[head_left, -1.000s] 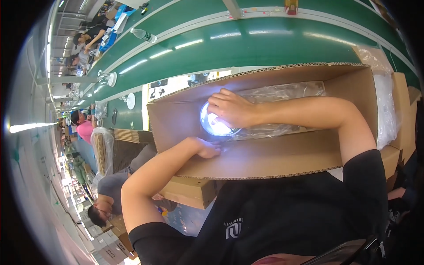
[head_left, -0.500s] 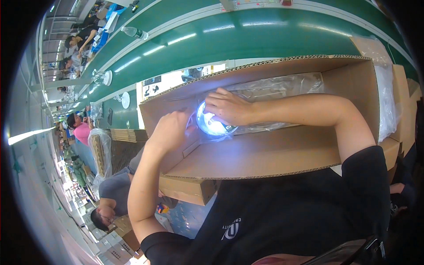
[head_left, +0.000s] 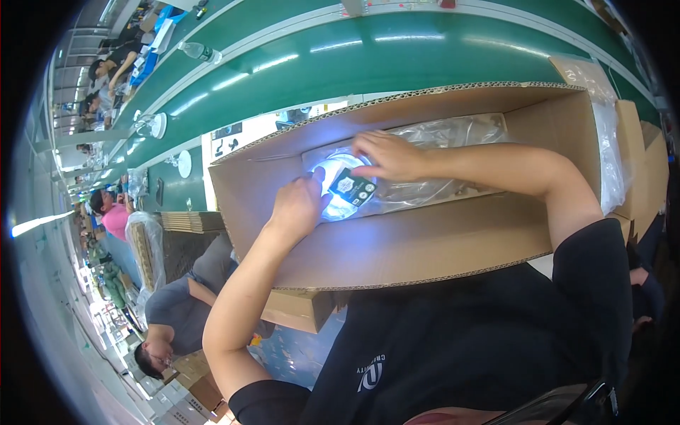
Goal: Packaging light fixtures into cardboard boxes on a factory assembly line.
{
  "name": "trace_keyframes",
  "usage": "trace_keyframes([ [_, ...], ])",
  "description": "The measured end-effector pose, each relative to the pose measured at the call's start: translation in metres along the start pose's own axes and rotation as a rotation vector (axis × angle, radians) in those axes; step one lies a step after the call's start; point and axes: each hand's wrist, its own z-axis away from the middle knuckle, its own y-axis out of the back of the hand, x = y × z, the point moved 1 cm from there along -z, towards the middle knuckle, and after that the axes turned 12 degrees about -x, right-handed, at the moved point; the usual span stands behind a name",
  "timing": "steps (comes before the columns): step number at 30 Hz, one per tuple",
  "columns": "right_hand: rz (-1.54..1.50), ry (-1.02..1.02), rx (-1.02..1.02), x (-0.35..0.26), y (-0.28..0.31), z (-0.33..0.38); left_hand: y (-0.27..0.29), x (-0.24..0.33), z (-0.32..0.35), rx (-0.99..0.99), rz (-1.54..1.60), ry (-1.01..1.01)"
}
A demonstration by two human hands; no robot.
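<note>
Left hand (head_left: 301, 205) has come up onto the disc (head_left: 338, 190); a card (head_left: 352, 188) now shows. Both hands, right hand (head_left: 386, 156) too, press flat, seating the disc in the box (head_left: 397, 248). Next: release evenly.

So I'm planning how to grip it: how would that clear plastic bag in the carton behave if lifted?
The clear plastic bag looks thin and crinkled, so it is probably floppy and would sag. Its glossy film may be slippery. The left hand and right hand both rest on it inside the cardboard carton.
</note>
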Motion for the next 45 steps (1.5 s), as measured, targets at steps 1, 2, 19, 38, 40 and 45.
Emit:
trace_keyframes([
  [1, 0.088, -0.004, -0.138, 0.014, 0.002, 0.012, -0.005, 0.0, 0.0, 0.007, 0.006, -0.007],
  [2, 0.206, 0.014, -0.29, 0.028, -0.001, 0.027, -0.001, 0.005, -0.002, -0.026, -0.046, 0.005],
  [19, 0.452, -0.069, -1.256, 0.077, -0.037, 0.083, 0.03, -0.001, 0.01, 0.003, 0.013, 0.153],
  [38, 0.042, -0.153, -0.793, 0.044, -0.068, 0.07, 0.009, 0.003, -0.009, -0.129, -0.011, 0.096],
  [40, 0.075, -0.213, -0.866, 0.044, -0.065, 0.067, 0.009, 0.004, -0.007, -0.142, -0.018, 0.092],
  [45, -0.033, -0.05, -0.963, 0.036, -0.053, 0.067, 0.006, -0.001, -0.004, -0.183, -0.003, 0.055],
])
